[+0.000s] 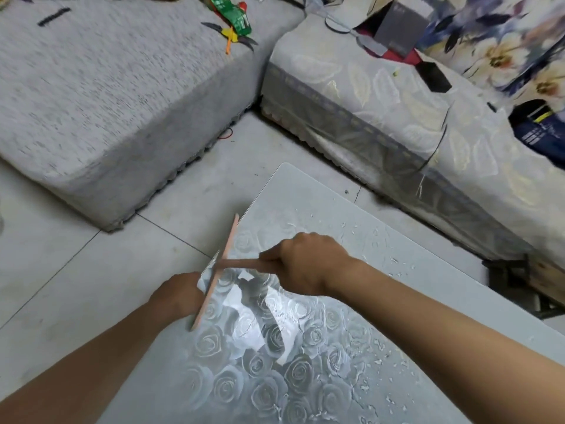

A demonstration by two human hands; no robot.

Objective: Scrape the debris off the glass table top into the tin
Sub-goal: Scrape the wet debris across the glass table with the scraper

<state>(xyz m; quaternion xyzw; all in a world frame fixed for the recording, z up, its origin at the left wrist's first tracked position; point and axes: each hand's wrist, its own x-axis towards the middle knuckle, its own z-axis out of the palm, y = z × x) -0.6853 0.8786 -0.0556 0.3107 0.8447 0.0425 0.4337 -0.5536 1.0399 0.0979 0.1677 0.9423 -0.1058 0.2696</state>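
My right hand [305, 264] has its fingers wrapped round the handle of the pinkish T-shaped wooden scraper [227, 240], blade at the left edge of the rose-patterned glass surface [305, 377]; my left hand [175, 296] is by the shiny silver tin [209, 267] just off that edge, grip hidden, can't tell; the white flaky debris [394, 260] looks light but stuck-on, so I'd hold the stiff handle near the blade

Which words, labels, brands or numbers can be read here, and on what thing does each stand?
No text here can be read with certainty.
Green packet: white print, too blurred to read.
Grey box: a pale mark, too small to read.
Dark blue packet: white lines of print, too blurred to read.
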